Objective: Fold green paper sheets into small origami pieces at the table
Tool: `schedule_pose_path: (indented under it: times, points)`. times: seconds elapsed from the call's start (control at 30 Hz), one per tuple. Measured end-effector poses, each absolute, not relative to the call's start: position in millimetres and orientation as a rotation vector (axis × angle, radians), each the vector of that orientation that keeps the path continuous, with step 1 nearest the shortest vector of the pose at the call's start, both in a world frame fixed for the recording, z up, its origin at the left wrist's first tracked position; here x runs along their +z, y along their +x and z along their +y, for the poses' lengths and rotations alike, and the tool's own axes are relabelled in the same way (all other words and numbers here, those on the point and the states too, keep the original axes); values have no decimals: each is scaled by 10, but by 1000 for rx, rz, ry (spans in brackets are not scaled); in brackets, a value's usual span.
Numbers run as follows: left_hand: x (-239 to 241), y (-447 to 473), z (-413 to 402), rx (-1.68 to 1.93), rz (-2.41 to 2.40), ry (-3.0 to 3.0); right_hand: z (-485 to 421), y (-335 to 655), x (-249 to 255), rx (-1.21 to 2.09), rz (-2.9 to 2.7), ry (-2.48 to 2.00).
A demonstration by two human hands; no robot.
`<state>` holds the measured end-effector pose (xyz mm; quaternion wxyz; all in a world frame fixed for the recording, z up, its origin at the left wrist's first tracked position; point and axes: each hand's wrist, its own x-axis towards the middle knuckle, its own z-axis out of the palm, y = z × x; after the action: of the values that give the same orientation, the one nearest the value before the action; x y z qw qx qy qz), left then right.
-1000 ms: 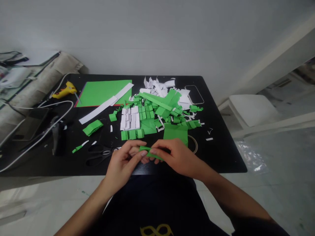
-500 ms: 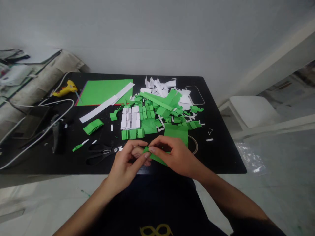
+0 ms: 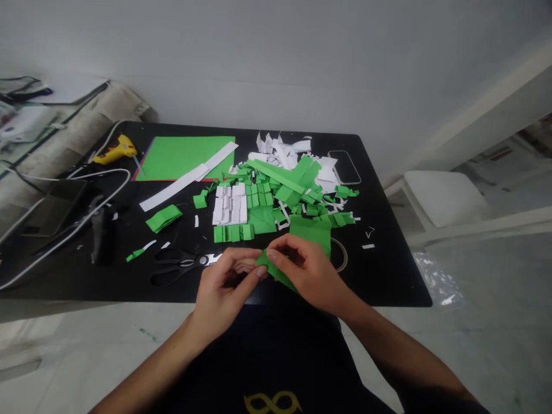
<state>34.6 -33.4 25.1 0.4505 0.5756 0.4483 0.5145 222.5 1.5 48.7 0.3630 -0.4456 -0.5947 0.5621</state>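
My left hand [image 3: 230, 283] pinches one end of a green paper strip [image 3: 282, 277] between thumb and fingers, low over the front of the table. My right hand [image 3: 305, 270] grips the same strip close by, its palm covering part of it. Beyond my right hand lies a green paper sheet [image 3: 311, 229], beside a ring-shaped roll [image 3: 342, 256]. Black-handled scissors [image 3: 183, 263] rest left of my left hand, blade tips hidden behind it. Just beyond the hands are folded white paper pieces [image 3: 229, 206] and folded green paper pieces [image 3: 234, 233].
A heap of green strips [image 3: 297, 181] and white scraps [image 3: 282, 150] covers the table's middle back. A yellow glue gun [image 3: 116, 150], green sheets [image 3: 181, 152], a long white strip [image 3: 181, 184] and pliers-like tool [image 3: 100, 230] lie left. A phone [image 3: 345, 167] is back right; a white stool [image 3: 444, 198] stands beyond.
Both hands stay on the green strip and have shifted slightly right. The strip's end is tilted a little differently between the fingers. The view has moved slightly.
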Motion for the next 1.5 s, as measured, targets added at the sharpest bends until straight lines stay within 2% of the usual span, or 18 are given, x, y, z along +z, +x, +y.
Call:
schedule_pose_path:
  times: [0.33, 0.63, 0.93, 1.5]
  points:
    - [233, 330, -352, 1299, 1107, 1440, 27, 2216, 498, 1474, -1474, -1102]
    - [286, 346, -330, 1300, 1164, 1387, 0, 2190, 472, 1370, -1504, -1127]
    - [215, 293, -331, 1343, 1195, 1414, 5, 2286, 458, 1638, -1455, -1074]
    - [314, 203, -205, 1186, 1202, 1684, -17, 2254, 531, 1300, -1757, -1092]
